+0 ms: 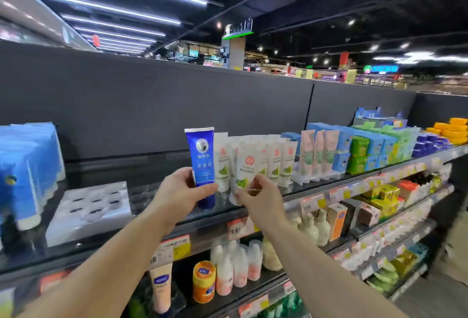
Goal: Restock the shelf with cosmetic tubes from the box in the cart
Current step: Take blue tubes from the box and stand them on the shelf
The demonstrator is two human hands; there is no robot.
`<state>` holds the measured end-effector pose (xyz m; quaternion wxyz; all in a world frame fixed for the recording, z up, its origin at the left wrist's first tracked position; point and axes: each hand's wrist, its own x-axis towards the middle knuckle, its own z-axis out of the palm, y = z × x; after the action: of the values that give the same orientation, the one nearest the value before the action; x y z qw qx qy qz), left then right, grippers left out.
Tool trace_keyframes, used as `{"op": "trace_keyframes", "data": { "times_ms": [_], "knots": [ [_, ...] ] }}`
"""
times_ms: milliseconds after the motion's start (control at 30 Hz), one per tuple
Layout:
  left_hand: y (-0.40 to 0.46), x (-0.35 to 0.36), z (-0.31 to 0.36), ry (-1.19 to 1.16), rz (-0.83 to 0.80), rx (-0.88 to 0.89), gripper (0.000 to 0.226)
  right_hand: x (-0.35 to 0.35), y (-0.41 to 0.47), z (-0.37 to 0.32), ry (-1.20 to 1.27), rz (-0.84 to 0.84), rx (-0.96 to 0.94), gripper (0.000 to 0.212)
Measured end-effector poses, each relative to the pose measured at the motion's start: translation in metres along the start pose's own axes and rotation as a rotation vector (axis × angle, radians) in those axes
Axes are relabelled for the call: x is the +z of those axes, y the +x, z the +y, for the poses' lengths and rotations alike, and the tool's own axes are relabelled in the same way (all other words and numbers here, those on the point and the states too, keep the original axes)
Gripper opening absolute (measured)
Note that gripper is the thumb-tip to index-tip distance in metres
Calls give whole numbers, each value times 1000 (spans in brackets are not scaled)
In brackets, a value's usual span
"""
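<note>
Hands (222, 188) grip tubes (201, 155) (blue, white).

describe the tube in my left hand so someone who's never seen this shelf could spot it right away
Look at the top shelf, near its middle, where a row of white tubes stands upright. Just left of that row, the left hand holds the blue tube upright. It is the only deep blue one with a white crimped top among them.

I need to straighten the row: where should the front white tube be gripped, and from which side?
Grip the white tube low on its narrow lower body, coming from the front aisle side as the right hand does. It stands cap-down with more tubes close behind, so only its front is free.
</note>
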<state>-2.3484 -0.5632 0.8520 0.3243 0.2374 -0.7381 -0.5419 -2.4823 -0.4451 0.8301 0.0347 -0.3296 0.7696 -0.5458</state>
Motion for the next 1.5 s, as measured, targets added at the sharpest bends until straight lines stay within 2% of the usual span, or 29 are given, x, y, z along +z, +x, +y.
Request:
{"op": "trace_keyframes", "data": {
  "times_ms": [167, 233, 300, 467, 667, 833, 967, 1067, 1233, 1400, 1500],
  "knots": [
    [14, 19, 1, -7, 125, -69, 20, 7, 23, 0, 35, -20, -136, 24],
    [19, 24, 1, -8, 139, -88, 20, 11, 29, -1, 92, -12, -155, 41],
    [23, 26, -1, -21, 142, -95, 19, 15, 31, 1, 106, -4, -166, 47],
    [32, 28, -4, 30, 106, -75, 20, 33, 28, 11, -46, 45, -180, 36],
    [39, 21, -11, -33, 13, -75, 21, 30, 22, 2, 65, 4, -164, 53],
    [40, 21, -12, -59, -13, -79, 21, 30, 17, 7, -90, 28, -142, 38],
    [41, 22, -14, -81, -37, -93, 23, 29, 16, 16, -361, 133, -94, 44],
    [42, 24, -16, -81, -49, -105, 26, 31, 15, 21, -357, 165, -52, 43],
    [45, 29, -15, -66, -35, -110, 27, 35, 18, 24, -367, 188, -87, 43],
    [44, 29, -15, -40, -36, -119, 28, 34, 21, 25, -347, 160, -49, 44],
    [44, 28, -14, -39, -25, -118, 23, 27, 27, 21, -268, 167, -110, 42]
  ]
}}
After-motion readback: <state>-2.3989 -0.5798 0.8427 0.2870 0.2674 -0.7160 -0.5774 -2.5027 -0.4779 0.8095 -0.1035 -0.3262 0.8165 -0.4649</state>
